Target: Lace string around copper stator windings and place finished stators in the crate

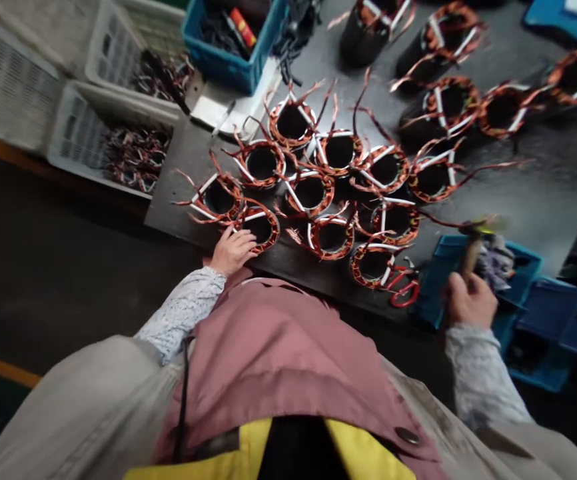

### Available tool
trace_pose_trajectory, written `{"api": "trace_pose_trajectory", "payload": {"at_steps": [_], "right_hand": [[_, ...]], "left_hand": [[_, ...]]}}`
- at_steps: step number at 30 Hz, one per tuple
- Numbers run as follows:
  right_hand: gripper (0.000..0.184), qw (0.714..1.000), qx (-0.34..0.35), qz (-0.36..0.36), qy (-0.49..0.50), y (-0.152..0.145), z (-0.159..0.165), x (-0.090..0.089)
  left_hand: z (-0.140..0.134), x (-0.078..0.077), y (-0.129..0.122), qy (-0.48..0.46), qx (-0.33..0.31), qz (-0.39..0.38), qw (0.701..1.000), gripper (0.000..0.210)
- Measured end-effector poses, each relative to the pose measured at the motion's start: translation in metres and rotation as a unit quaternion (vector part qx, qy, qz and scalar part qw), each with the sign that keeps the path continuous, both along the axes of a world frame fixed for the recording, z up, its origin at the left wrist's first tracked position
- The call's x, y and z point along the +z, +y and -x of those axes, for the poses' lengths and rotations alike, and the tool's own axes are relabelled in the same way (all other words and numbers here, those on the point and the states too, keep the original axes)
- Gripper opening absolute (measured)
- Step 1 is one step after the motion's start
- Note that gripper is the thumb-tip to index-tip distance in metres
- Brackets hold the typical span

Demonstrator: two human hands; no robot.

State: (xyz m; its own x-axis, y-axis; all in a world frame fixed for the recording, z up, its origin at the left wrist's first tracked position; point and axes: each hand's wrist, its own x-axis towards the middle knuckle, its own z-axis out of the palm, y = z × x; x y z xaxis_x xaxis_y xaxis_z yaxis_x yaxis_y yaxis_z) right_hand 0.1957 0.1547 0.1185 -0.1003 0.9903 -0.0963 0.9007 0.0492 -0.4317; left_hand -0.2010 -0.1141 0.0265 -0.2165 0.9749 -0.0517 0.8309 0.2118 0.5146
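Observation:
At the table's front edge, my left hand (233,251) rests on the left side of a wound motor stator (271,227), its fingers bent over the rim; the thumb is hidden. That stator has copper windings, white sleeving and loose wire ends. My right hand (472,300) is raised at the right, wrapped round the wooden handle of a hammer (471,257). The hammer's head is smeared by motion. Beneath it stands a blue bin (431,280). Red-handled pliers or cutters (404,287) lie at the table edge, beside another stator (356,263).
Several more stators (333,237) stand upright in a cluster on the dark metal table (498,197), wires sticking out. Others stand farther back. Grey crates (76,133) with wound parts are at the left. A blue tub (223,67) stands behind; more blue bins (551,307) are at right.

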Motion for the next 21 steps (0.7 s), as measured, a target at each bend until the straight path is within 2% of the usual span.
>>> {"api": "trace_pose_trajectory", "payload": {"at_steps": [2, 4, 5, 7, 8, 10, 12, 14, 17, 21], "right_hand": [[0.029, 0.998, -0.043, 0.019, 0.034, -0.032, 0.01, 0.03], [0.024, 0.994, 0.009, 0.079, 0.069, -0.062, 0.034, 0.048], [0.025, 0.988, 0.066, 0.117, 0.08, -0.074, 0.051, 0.052], [0.036, 0.961, 0.196, 0.171, 0.088, -0.089, 0.089, 0.05], [0.042, 0.945, 0.265, 0.172, 0.085, -0.092, 0.108, 0.047], [0.049, 0.913, 0.376, 0.146, 0.066, -0.092, 0.141, 0.038], [0.049, 0.89, 0.439, 0.115, 0.032, -0.089, 0.163, 0.03], [0.05, 0.877, 0.47, 0.104, -0.015, -0.088, 0.173, 0.023], [0.05, 0.869, 0.477, 0.121, -0.053, -0.092, 0.169, 0.014], [0.05, 0.909, 0.41, 0.068, -0.007, -0.102, 0.161, 0.001]], "left_hand": [[-0.005, -0.001, -0.004, 0.009, 0.058, -0.026, 0.998, 0.022], [-0.01, -0.003, -0.007, 0.015, 0.113, -0.045, 0.992, 0.035], [-0.011, -0.005, -0.008, 0.011, 0.129, -0.048, 0.99, 0.04], [-0.011, -0.009, -0.008, -0.009, 0.139, -0.048, 0.989, 0.041], [-0.011, -0.011, -0.008, -0.021, 0.14, -0.048, 0.989, 0.04], [-0.01, -0.014, -0.006, -0.04, 0.141, -0.054, 0.988, 0.042], [-0.009, -0.016, -0.005, -0.055, 0.143, -0.061, 0.986, 0.043], [-0.009, -0.016, -0.004, -0.067, 0.147, -0.065, 0.985, 0.042], [-0.01, -0.016, -0.004, -0.086, 0.152, -0.064, 0.983, 0.039], [-0.011, -0.017, -0.003, -0.105, 0.15, -0.074, 0.98, 0.038]]}}
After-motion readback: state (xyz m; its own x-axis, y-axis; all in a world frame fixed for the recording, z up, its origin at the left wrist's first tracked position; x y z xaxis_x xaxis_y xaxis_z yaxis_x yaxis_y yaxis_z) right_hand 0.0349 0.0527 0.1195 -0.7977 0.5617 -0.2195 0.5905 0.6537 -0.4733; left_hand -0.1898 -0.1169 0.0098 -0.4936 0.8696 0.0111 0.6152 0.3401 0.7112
